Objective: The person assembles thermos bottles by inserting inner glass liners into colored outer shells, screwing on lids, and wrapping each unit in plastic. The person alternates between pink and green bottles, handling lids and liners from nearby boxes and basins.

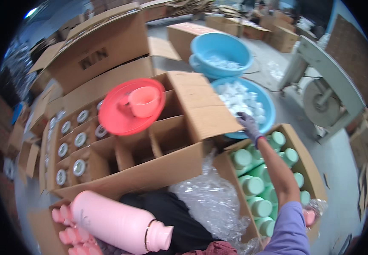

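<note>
My right hand (248, 124), in a grey glove, reaches to the near edge of a heap of small white plastic pieces (240, 97) in a blue basin (270, 109). Its fingers look stretched out and touch or nearly touch the pieces, with nothing visibly held. Under my right forearm stands a carton (309, 163) of light green bottles with round lids (252, 185). A large pink vacuum flask (113, 221) lies tilted across the lower left, its capped end toward my lap. My left hand does not show.
A divided carton (150, 176) holds several silver-topped bottles (79, 167). On it rest a red plate (118, 114) and pink cup (144, 102). Clear plastic wrap (211, 199) lies beside my lap. Another blue basin (222, 44) and a metal frame with a wheel (322, 100) stand beyond.
</note>
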`<state>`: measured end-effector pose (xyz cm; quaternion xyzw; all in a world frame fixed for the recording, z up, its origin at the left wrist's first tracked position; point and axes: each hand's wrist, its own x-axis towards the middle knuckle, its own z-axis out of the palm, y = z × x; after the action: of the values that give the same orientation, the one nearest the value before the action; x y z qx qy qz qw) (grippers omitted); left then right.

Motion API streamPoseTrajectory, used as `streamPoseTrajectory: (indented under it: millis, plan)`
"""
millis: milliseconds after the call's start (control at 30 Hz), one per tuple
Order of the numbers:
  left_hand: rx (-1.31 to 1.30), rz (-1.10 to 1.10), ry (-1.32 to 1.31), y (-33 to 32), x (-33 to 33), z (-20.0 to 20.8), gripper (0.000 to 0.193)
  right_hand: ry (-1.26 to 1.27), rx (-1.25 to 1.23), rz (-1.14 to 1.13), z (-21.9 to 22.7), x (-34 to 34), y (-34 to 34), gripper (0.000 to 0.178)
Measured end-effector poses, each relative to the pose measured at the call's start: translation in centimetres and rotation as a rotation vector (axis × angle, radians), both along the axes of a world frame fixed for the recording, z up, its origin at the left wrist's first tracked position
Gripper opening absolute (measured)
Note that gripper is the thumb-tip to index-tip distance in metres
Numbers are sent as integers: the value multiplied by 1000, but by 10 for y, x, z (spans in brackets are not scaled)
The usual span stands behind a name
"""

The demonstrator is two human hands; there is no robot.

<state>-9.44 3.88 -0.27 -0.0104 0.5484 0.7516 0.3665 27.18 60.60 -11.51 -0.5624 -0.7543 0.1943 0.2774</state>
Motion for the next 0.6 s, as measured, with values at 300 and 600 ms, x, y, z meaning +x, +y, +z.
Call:
streamPoseTrajectory:
  millis: [300, 600]
  plan:
    - [466, 27, -488, 4, 20, 6, 24, -271, -208, -10, -55, -27, 60, 40]
    - [745, -93, -640, 7, 34, -3, 29, 1000, 178, -49, 104, -26, -184, 43]
